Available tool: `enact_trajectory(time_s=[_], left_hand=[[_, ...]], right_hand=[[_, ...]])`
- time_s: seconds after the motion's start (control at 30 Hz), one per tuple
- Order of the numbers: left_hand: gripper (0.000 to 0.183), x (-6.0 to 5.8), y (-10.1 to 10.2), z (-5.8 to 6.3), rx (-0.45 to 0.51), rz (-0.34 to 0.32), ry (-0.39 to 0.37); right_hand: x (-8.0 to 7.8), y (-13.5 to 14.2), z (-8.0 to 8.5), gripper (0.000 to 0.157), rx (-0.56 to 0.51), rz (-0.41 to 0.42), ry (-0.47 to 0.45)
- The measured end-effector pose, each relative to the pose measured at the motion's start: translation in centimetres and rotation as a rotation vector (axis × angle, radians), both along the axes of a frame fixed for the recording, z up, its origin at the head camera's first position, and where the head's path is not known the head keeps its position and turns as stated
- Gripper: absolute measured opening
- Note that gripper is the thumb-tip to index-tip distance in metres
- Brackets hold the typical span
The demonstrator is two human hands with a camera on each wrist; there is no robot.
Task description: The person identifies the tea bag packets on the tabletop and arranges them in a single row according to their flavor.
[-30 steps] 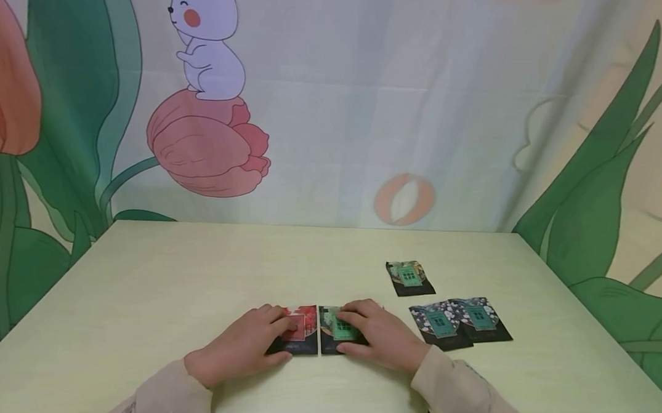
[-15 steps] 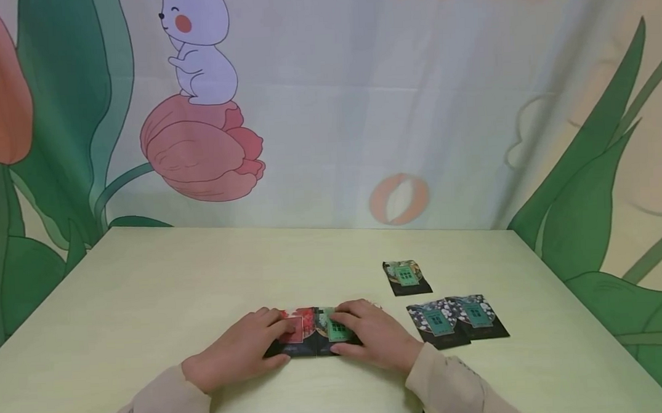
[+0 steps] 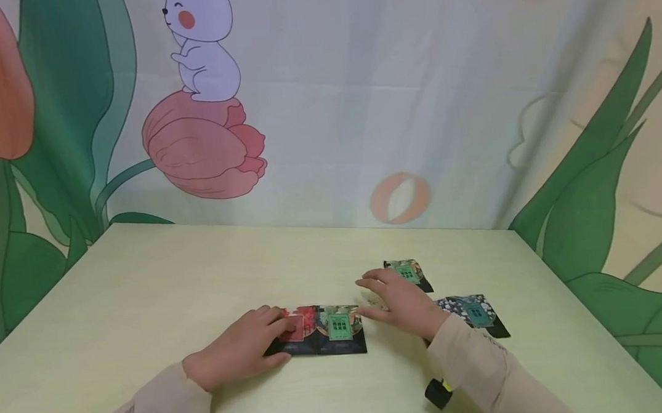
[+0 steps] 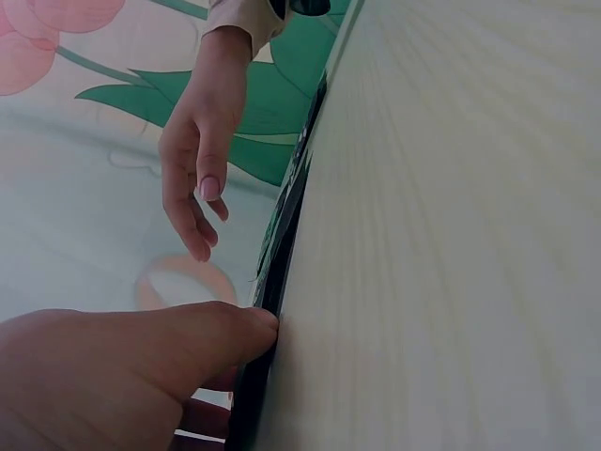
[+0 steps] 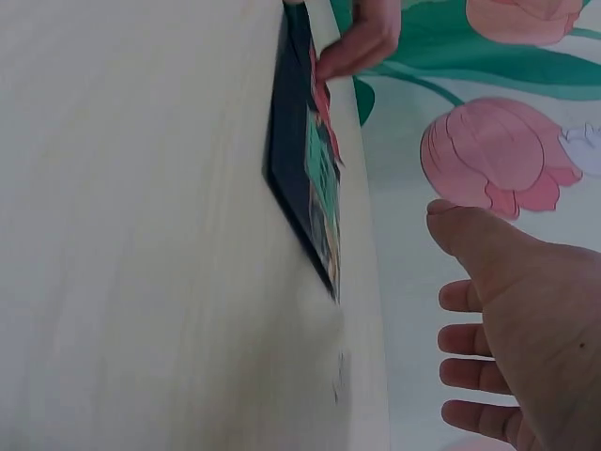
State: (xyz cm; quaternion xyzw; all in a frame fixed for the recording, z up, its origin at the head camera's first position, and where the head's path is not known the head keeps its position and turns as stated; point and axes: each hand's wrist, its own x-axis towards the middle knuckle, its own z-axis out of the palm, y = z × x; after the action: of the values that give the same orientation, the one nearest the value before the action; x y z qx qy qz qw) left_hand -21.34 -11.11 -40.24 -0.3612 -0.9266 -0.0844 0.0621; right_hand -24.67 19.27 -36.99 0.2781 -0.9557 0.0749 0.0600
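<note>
In the head view my left hand (image 3: 240, 349) holds the left part of a flat red-and-black packet (image 3: 303, 322), thumb at its near edge and fingers over its top. Touching its right side lies a green-and-black packet (image 3: 340, 329). My right hand (image 3: 404, 302) hovers above the table to the right of that pair, fingers parted and nothing in them; in the right wrist view this hand (image 5: 535, 319) is also bare. Partly behind it lie another green-and-black packet (image 3: 408, 271) and a dark floral packet (image 3: 477, 314). A second floral packet is almost wholly hidden under the right forearm.
The pale wooden table (image 3: 200, 267) reaches back to a printed curtain (image 3: 317, 139) with tulips and a white rabbit. A black wrist device (image 3: 439, 394) hangs below the right sleeve (image 3: 482, 360).
The green packet slid left until it met the red one. My right hand then let go and rose away to the right. My left hand stayed on the red packet.
</note>
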Motion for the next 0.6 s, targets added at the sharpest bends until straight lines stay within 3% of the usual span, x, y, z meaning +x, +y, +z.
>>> enact_trajectory(time_s=[0.4, 0.6], left_hand=[[0.043, 0.0, 0.0, 0.0, 0.007, 0.001, -0.025], [0.043, 0.0, -0.1, 0.0, 0.009, 0.005, -0.024]], right_hand=[[-2.5, 3.6, -0.9, 0.052, -0.008, -0.044, -0.018], [-3.6, 5.2, -1.6, 0.052, 0.010, -0.116, -0.054]])
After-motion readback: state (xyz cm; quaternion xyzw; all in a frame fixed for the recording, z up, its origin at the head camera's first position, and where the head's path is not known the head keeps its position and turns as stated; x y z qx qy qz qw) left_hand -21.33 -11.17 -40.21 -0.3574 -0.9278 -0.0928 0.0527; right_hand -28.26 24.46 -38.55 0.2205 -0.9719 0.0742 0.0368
